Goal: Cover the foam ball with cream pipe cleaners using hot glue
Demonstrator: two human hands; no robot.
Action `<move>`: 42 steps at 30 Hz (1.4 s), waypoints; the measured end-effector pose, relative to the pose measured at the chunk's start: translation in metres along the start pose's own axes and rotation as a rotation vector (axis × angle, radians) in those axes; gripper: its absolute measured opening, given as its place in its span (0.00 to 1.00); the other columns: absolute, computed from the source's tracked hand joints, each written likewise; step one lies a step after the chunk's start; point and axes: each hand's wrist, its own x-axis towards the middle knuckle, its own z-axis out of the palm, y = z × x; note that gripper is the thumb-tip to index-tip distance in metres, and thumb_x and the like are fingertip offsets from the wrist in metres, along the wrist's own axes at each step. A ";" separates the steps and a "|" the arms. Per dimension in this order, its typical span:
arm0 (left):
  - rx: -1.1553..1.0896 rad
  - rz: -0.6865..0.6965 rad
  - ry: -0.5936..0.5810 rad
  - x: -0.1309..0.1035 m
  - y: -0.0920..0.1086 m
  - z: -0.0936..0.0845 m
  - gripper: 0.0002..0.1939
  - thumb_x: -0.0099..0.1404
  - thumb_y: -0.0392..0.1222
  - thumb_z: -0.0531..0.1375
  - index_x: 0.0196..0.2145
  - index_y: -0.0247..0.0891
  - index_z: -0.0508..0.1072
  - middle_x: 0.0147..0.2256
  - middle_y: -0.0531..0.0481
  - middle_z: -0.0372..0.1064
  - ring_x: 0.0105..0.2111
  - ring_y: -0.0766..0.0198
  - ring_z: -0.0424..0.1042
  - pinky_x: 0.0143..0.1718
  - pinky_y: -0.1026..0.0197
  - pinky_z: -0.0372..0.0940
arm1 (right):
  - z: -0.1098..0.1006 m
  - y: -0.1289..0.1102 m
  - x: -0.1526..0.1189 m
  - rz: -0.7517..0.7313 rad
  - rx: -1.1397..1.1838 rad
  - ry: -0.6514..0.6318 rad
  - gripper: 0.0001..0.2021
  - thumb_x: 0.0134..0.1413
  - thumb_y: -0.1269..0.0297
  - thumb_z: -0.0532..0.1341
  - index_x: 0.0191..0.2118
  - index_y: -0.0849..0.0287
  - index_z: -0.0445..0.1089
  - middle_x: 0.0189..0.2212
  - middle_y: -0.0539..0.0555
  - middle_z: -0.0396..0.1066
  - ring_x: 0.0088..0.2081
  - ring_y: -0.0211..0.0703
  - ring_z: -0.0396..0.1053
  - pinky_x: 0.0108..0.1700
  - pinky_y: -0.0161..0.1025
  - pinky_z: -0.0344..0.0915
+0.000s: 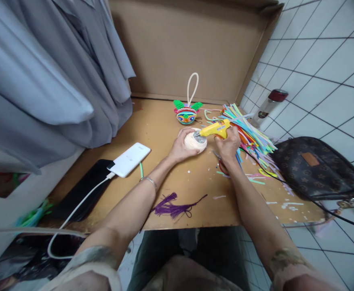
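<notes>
Near the middle of the wooden table, my left hand is wrapped round a cream-coloured ball with a greyish opening on its top right. My right hand grips a yellow glue gun, whose nozzle points left at that opening. Whether the tip touches the ball is too small to tell. Just behind the ball stands a colourful animal-faced ornament with green ears and a white loop. Red-handled scissors lie partly under my right wrist. Purple tassels lie near the table's front edge.
Many coloured pipe cleaners are heaped at the right, beside a dark patterned bag and a red-capped bottle. At the left lie a white power bank with a cable and a black case. Grey cloth hangs at the upper left.
</notes>
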 end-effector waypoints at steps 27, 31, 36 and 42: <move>0.057 -0.014 0.002 -0.001 0.006 0.000 0.38 0.44 0.39 0.73 0.54 0.44 0.69 0.58 0.42 0.70 0.62 0.43 0.70 0.68 0.38 0.63 | -0.003 0.009 0.003 0.329 -0.495 -0.474 0.23 0.52 0.53 0.71 0.44 0.71 0.80 0.51 0.78 0.75 0.54 0.70 0.74 0.56 0.59 0.66; 0.067 0.010 0.008 -0.002 0.008 0.001 0.38 0.45 0.38 0.72 0.55 0.44 0.68 0.58 0.42 0.70 0.62 0.44 0.70 0.67 0.38 0.63 | -0.006 -0.002 0.003 0.099 -0.318 -0.233 0.14 0.54 0.57 0.68 0.40 0.63 0.77 0.45 0.70 0.76 0.51 0.64 0.70 0.54 0.58 0.63; 0.118 0.042 0.003 -0.002 0.007 0.001 0.37 0.46 0.40 0.74 0.54 0.45 0.68 0.57 0.42 0.70 0.62 0.44 0.70 0.66 0.37 0.65 | -0.009 -0.038 -0.010 -0.179 0.080 -0.133 0.09 0.61 0.54 0.63 0.36 0.53 0.71 0.37 0.55 0.74 0.42 0.51 0.70 0.50 0.49 0.63; 0.181 0.117 -0.025 -0.005 0.010 0.001 0.34 0.50 0.40 0.73 0.55 0.44 0.70 0.59 0.41 0.68 0.64 0.46 0.69 0.67 0.40 0.65 | -0.007 -0.060 -0.025 -0.186 0.170 -0.135 0.09 0.58 0.55 0.65 0.34 0.52 0.68 0.35 0.53 0.73 0.40 0.49 0.70 0.46 0.46 0.63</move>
